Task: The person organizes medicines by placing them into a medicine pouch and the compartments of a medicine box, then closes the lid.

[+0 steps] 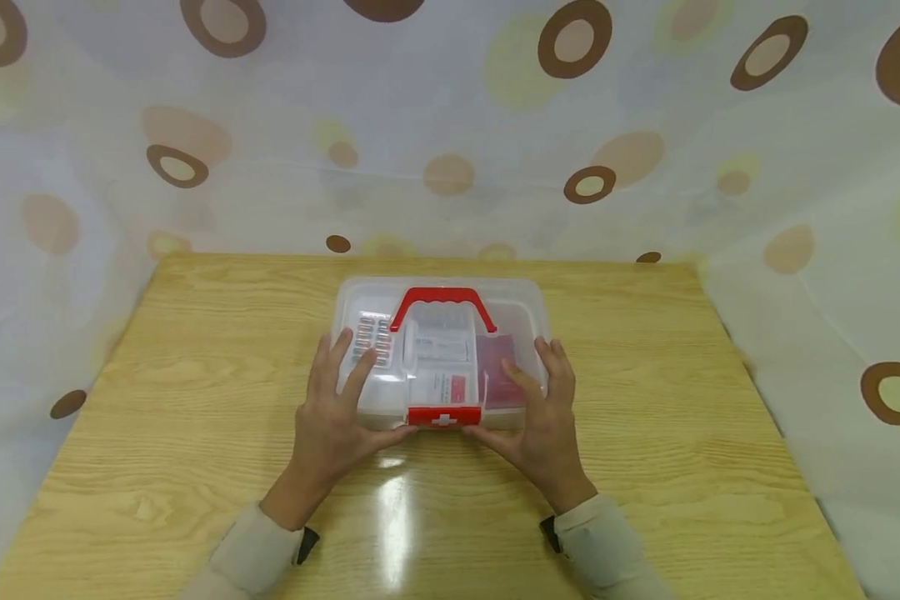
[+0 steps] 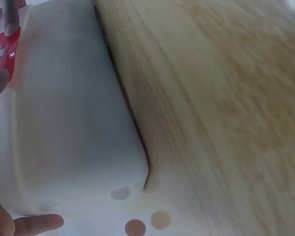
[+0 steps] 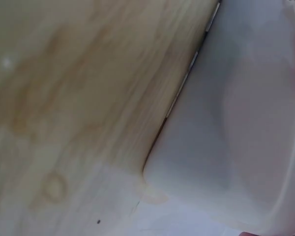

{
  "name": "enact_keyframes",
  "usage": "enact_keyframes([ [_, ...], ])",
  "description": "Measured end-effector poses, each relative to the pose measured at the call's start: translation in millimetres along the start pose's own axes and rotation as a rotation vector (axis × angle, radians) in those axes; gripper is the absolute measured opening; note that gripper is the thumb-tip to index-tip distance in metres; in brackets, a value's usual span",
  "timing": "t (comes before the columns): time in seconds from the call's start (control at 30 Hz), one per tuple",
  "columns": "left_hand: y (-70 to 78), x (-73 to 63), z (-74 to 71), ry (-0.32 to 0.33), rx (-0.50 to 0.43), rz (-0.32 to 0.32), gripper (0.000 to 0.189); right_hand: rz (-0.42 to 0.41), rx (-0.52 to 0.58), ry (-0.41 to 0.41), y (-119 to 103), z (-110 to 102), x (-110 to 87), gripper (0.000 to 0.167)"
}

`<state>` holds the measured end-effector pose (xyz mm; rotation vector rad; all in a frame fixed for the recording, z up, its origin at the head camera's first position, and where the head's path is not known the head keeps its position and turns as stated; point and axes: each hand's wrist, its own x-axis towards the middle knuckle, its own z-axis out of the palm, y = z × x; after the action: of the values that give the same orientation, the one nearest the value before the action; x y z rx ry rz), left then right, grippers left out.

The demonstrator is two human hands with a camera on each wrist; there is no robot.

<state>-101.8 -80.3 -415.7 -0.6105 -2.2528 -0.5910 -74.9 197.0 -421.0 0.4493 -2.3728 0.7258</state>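
Note:
A clear plastic first-aid box (image 1: pixel 363 293) lies on the table, its red carrying handle (image 1: pixel 444 295) folded flat on the lid. My left hand (image 1: pixel 330 423) grips the left front of the box, fingers spread over the lid and left side, thumb at the red latch (image 1: pixel 426 416) with its white cross. Mirroring it, my right hand (image 1: pixel 547 429) holds the right front, its thumb at the latch's other end. Through the lid show a capsule blister pack (image 1: pixel 372 340) and a dark pink packet (image 1: pixel 497 379). In the left wrist view, both thumbs touch the latch (image 2: pixel 9 54).
Light wood-grain table (image 1: pixel 195 375) surrounds the box on all sides. Behind and beside it hangs a white curtain (image 1: pixel 390 125) with brown and yellow circles. Both wrist views show the box's pale front wall (image 3: pixel 201 132) meeting the tabletop.

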Motion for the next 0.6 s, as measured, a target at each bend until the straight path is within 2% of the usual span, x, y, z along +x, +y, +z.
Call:
enact_keyframes([
  [0.23, -2.2, 5.1, 5.7, 0.045, -0.02, 0.027, 0.113, 0.016, -0.01, 0.028, -3, 1, 2.9, 0.095],
  [0.33, -3.8, 8.3, 8.4, 0.04, -0.002, 0.036, 0.113, 0.017, -0.023, 0.041, -3, 2, 5.2, 0.095],
  [0.47, -5.3, 9.5, 7.8, -0.039, -0.053, 0.004, 0.111, 0.032, -0.074, 0.024, -1, 0, 5.2, 0.096],
  [0.6, -6.3, 9.3, 5.5, -0.142, -0.217, -0.111, 0.11, 0.066, -0.11, -0.007, 5, -11, 0.0, 0.099],
])
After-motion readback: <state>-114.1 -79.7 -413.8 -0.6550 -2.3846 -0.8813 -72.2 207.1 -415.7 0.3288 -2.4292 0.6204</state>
